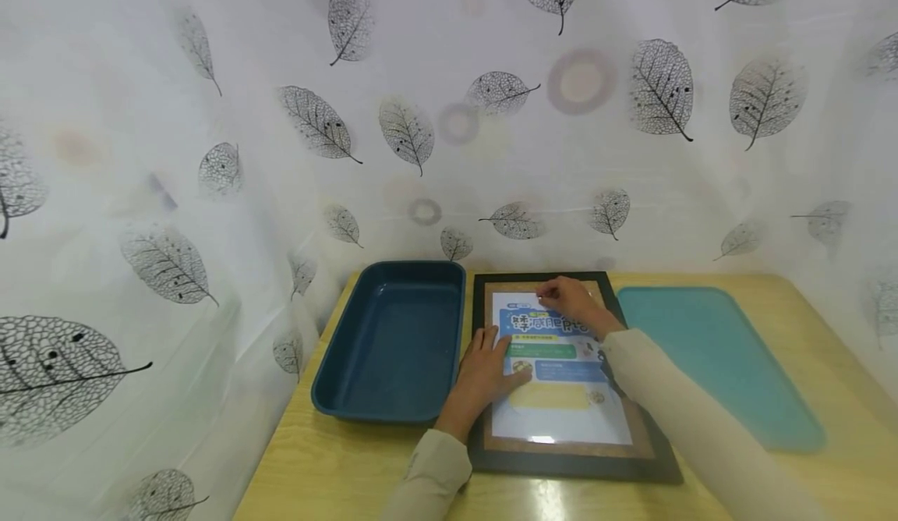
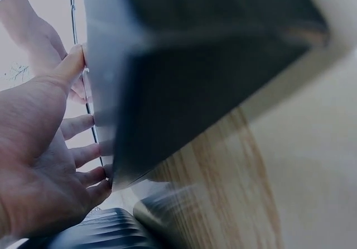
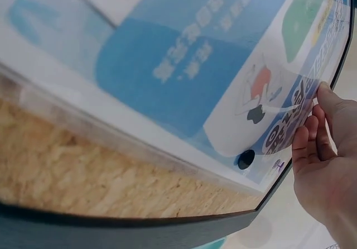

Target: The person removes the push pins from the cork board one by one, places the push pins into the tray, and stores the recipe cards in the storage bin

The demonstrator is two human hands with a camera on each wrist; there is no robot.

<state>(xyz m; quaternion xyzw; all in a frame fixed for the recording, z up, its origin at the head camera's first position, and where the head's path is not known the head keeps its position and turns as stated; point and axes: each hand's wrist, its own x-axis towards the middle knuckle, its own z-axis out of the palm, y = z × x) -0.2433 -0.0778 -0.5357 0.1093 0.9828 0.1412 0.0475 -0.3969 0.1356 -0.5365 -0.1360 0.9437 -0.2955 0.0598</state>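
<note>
A cork board with a black frame lies on the table, a printed poster with a glossy surface on it. My left hand rests on the poster's left side, fingers spread and thumb out over the sheet. At the poster's top edge my right hand has thumb and fingertips pinched on a small dark thing, mostly hidden by the fingers. From the right wrist view, the right hand touches the top edge with fingers curled. A round black pin head sits near one poster corner.
A deep dark blue tray stands left of the board on the wooden table. Right of the board lies a flat teal tray, partly behind the right sleeve. A white leaf-patterned curtain hangs behind and at the sides.
</note>
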